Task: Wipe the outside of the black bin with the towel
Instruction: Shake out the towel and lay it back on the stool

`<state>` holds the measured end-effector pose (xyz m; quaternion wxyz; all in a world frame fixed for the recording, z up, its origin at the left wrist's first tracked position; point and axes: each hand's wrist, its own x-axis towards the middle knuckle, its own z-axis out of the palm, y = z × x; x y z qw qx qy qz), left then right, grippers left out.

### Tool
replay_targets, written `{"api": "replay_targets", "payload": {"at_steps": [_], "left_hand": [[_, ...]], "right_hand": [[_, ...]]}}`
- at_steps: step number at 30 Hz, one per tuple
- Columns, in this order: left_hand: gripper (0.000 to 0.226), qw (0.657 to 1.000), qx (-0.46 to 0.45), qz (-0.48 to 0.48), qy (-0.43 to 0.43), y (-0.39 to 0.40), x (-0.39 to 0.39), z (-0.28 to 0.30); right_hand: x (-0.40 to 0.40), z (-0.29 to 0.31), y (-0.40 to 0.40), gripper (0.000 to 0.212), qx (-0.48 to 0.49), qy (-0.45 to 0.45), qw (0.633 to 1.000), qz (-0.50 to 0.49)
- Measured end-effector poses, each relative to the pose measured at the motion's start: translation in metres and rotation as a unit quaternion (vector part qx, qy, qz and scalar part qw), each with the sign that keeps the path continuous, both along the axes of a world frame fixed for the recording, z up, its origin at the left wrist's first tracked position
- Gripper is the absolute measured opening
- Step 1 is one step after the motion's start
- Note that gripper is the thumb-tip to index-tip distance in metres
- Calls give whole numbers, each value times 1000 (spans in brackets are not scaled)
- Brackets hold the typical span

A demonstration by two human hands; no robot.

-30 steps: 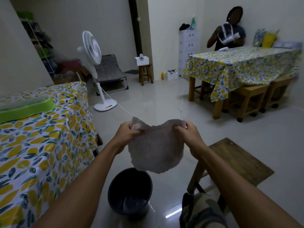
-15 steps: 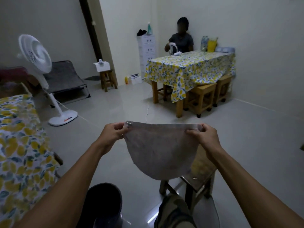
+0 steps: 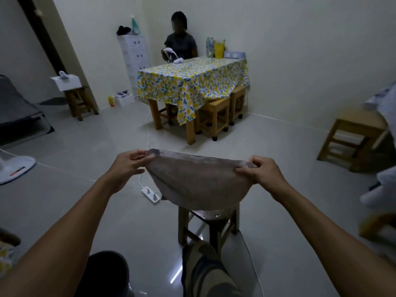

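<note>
A grey towel (image 3: 199, 185) hangs spread out in front of me, stretched between both hands. My left hand (image 3: 126, 168) pinches its upper left corner and my right hand (image 3: 262, 171) pinches its upper right corner. The black bin (image 3: 107, 273) stands on the floor at the bottom edge, below my left forearm, which hides part of it. The towel is well above the bin and does not touch it.
A wooden stool (image 3: 209, 224) stands just behind the towel, with my knee (image 3: 205, 269) in front of it. A white power strip (image 3: 151, 195) and cable lie on the floor. Farther off are a covered table (image 3: 190, 82) with a seated person (image 3: 181, 45), more stools (image 3: 351, 138) and a fan base (image 3: 15, 168).
My view has swung right: the near table and fan slid out to the left and the bin dropped to the bottom edge. Both hands pulled the towel wider apart.
</note>
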<state>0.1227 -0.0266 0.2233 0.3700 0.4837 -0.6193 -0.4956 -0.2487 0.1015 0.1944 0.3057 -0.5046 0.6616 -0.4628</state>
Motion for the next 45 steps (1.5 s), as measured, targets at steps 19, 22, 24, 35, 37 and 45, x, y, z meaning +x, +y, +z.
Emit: {"api": "replay_targets", "payload": {"at_steps": [19, 22, 24, 35, 37, 45], "left_hand": [[8, 987, 11, -9, -163, -209, -144, -167], [14, 986, 19, 1, -167, -244, -167, -208], [15, 986, 25, 8, -167, -263, -176, -231], [46, 966, 31, 61, -250, -277, -208, -288], [47, 919, -130, 68, -366, -255, -212, -290], [65, 818, -282, -164, -475, -145, -202, -300]], "right_hand": [[-74, -173, -114, 18, 175, -2, 979, -104], [-85, -200, -136, 22, 191, 34, 972, -135], [-90, -211, -147, 21, 194, 48, 970, -139], [-75, -257, -161, 42, 182, 240, 920, -252], [-52, -260, -161, 46, 96, 419, 874, -225], [26, -283, -156, 74, 165, 400, 899, -61]]}}
